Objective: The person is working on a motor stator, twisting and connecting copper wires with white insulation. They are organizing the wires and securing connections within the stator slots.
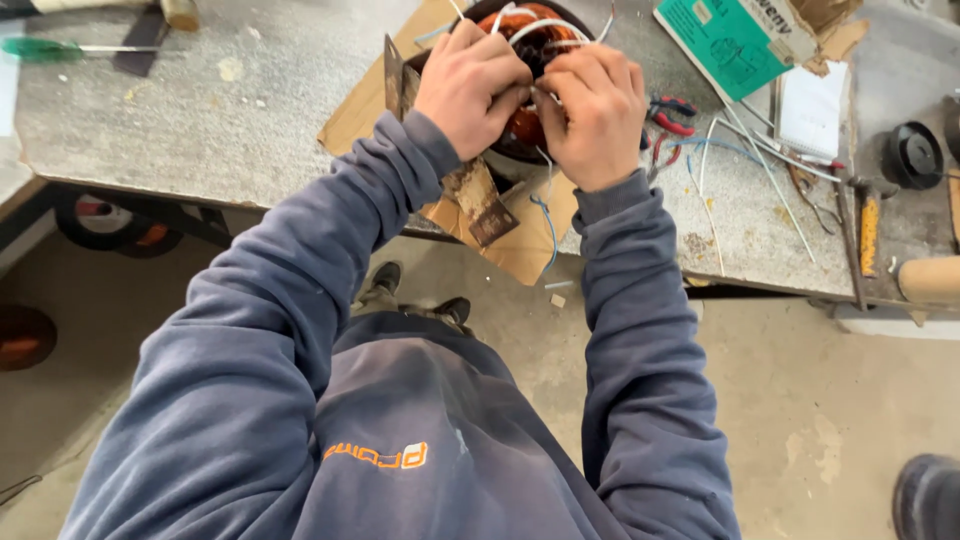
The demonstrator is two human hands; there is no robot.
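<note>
A round motor stator (528, 40) with copper-orange windings and white sleeved wires sits on a piece of cardboard (520, 240) at the bench's near edge. My left hand (470, 85) and my right hand (598, 115) are both closed over its near side, fingertips pinched together on the wires of the winding (522, 128). What exactly lies between the fingers is hidden by the hands. A thin blue wire (550, 225) hangs down from under my right hand over the cardboard.
Red-handled pliers (668, 125) lie just right of my right hand. Loose white and blue wires (750, 150), a teal box (725, 40), a notepad (812, 110), a yellow-handled tool (868, 235) and a black round part (912, 155) crowd the right. A green screwdriver (45, 48) lies far left.
</note>
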